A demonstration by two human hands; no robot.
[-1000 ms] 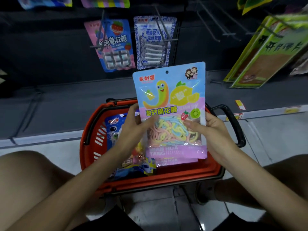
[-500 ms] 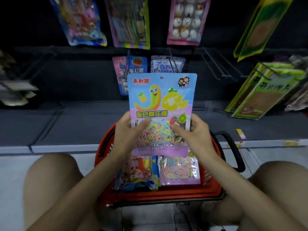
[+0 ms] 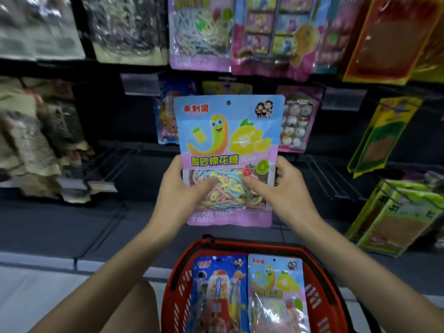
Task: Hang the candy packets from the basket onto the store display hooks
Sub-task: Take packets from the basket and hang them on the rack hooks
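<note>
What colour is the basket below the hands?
The basket is red, seen best in the head view.

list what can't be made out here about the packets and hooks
Head view only:
Fingers of left hand and right hand: behind the candy packet; only thumbs show.
Pink packet hanging behind it: partly covered; its hook unseen.
Red basket: cut off by the bottom edge, so its packet count is unknown.
Hanging packets at left: motion-blurred, print unreadable.

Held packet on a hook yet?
No, the left hand and right hand hold the packet up, its hole empty.
</note>
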